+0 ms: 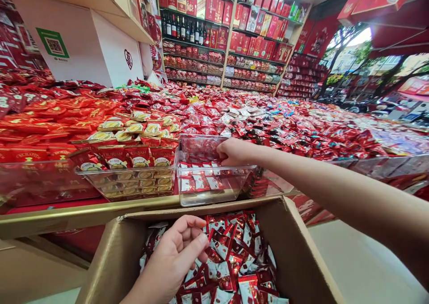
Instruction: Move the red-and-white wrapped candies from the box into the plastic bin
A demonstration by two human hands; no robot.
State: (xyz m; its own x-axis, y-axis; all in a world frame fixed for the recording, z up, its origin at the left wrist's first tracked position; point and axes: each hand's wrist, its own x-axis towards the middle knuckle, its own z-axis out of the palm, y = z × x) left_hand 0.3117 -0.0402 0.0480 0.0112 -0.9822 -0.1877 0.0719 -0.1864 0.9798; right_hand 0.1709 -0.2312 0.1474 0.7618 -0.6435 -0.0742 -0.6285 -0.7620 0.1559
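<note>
Over an open cardboard box [311,250] my left hand [179,250] is half curled, with a gap between thumb and forefinger and nothing visible in it. Below and beside it lies a loose heap of small red and white snack packets [223,268]. My right hand [236,152] reaches into a clear plastic bin [209,197] on the counter. Its fingers are bent down and closed, and their tips are hidden, so what they hold cannot be made out. Rows of red and white packets [201,182] lie flat in that bin, just below this hand.
Left of the clear bin stands another bin of durian snack packets [134,179]. Orange-red packets [43,134] are piled farther left. A gold counter edge [90,217] runs behind the box. Shelves with gift boxes and bottles [184,29] line the back wall.
</note>
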